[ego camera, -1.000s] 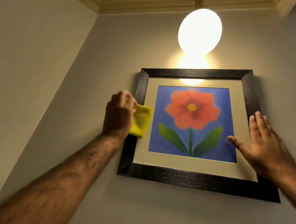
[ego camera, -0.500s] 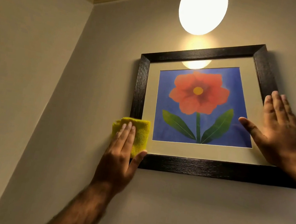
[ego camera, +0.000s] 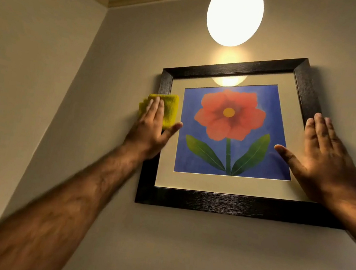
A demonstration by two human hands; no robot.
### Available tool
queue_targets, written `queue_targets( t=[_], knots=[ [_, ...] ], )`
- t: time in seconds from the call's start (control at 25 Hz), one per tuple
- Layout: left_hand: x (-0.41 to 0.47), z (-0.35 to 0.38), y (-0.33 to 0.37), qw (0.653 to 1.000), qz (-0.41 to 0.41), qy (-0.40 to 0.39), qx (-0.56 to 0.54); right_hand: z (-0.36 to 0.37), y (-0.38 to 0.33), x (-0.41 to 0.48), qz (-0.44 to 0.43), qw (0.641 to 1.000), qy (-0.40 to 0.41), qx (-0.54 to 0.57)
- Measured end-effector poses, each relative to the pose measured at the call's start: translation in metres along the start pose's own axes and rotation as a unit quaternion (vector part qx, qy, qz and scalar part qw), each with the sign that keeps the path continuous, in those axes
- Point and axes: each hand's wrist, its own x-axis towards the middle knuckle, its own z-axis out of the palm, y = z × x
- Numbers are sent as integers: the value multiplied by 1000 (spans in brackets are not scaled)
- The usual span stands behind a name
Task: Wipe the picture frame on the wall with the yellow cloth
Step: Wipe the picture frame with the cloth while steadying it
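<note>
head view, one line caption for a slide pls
Left hand presses yellow cloth on picture frame; right hand steadies it.

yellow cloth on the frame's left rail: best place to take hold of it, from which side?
Probably the cloth's upper-right corner, coming from above and the right. The left hand lies flat over its lower left, pressing it against the picture frame's left rail, so only the top and right edges show free. It is folded in layers; pinch all of them with the fingers together.

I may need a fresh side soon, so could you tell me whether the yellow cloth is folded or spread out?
Folded: the yellow cloth shows stacked layered edges at its left corner.
</note>
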Motion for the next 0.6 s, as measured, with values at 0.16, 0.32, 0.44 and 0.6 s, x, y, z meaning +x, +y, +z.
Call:
queue_targets(
  t=[0.16,0.32,0.44,0.6],
  knots=[
    [53,-7,-7,999,-16,-34,9,1,-1,-1,1,1000,3,-4],
    [35,-5,-5,1000,-16,-23,-6,3,-1,1,-3,1000,8,-2],
    [-27,4,-2,1000,6,-13,3,6,1,1,0,1000,14,-5],
    [-131,17,0,1000,14,-12,-4,7,4,3,-3,1000,9,-2]
  ],
)
